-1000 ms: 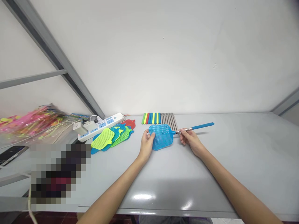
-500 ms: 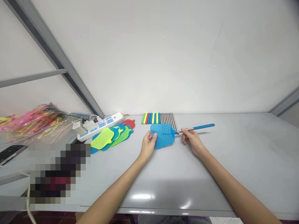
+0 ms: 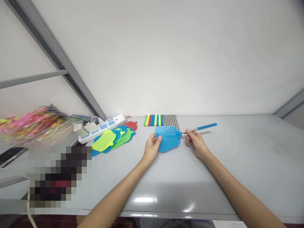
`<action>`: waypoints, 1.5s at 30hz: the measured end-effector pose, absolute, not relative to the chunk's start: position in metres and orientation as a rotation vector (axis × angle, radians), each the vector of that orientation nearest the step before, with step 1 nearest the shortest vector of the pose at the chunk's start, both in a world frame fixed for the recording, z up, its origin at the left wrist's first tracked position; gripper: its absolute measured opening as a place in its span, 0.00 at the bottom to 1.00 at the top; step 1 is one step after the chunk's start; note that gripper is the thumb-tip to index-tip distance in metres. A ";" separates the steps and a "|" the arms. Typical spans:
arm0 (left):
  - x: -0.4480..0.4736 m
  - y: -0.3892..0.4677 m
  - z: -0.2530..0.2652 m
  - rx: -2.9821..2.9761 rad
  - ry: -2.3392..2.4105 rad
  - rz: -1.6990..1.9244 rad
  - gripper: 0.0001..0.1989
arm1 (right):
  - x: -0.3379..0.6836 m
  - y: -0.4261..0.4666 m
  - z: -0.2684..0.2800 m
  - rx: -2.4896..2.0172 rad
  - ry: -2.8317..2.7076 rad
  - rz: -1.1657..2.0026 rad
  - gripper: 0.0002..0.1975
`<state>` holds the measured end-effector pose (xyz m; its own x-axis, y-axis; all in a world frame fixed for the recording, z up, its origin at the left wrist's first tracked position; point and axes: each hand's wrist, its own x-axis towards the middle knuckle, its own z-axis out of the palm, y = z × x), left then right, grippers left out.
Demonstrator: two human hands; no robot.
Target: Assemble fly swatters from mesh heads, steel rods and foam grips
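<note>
A blue perforated fly swatter head is pinched at its left edge by my left hand, thumb on top. My right hand grips the metal rod just right of the head's neck. From that rod a blue handle points right and slightly away from me. The head's neck meets the rod's tip; how firmly they are joined I cannot tell. Behind the head lie several metal rods in a row, partly covered by it. Beside them is a row of coloured handles.
Loose swatter heads in yellow, green, blue and red overlap at the left. Behind them stands a white power strip with plugs. Farther left are a phone, bagged colourful items and a blurred-out patch. A wall rises behind the grey table.
The blue head and my left hand have shifted slightly right. The handle's far end has tilted up a little, and my right hand has barely moved.
</note>
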<state>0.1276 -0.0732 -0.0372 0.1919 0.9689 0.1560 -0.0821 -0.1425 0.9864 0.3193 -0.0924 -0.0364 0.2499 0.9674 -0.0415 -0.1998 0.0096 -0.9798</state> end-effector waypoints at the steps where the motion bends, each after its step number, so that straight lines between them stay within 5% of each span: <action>1: 0.128 -0.073 -0.037 1.362 0.943 1.199 0.09 | 0.320 -0.092 -0.037 -1.183 -0.858 1.117 0.18; 20: 0.123 -0.076 -0.033 1.662 1.109 1.105 0.10 | 0.397 -0.083 -0.038 -1.299 -0.425 1.045 0.07; 30: 0.097 -0.061 -0.007 1.878 1.564 1.328 0.09 | 0.429 -0.083 -0.045 -1.315 -0.286 0.997 0.07; 34: 0.078 -0.050 0.001 1.810 1.908 1.431 0.19 | 0.433 -0.081 -0.049 -1.326 -0.241 0.960 0.06; 38: 0.053 -0.039 0.001 1.719 2.517 0.994 0.27 | 0.433 -0.080 -0.050 -1.342 -0.222 0.937 0.06; 41: 0.038 -0.033 -0.003 1.607 2.529 0.590 0.31 | 0.431 -0.080 -0.049 -1.357 -0.218 0.902 0.05; 45: 0.032 -0.032 -0.004 1.576 2.514 0.491 0.33 | 0.429 -0.079 -0.051 -1.400 -0.221 0.801 0.04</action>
<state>0.0316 -0.0316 -0.0037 -0.4444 0.8939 0.0589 0.8503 0.4002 0.3418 0.4289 -0.0791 -0.0506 0.7249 0.6142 -0.3119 -0.3677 -0.0378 -0.9292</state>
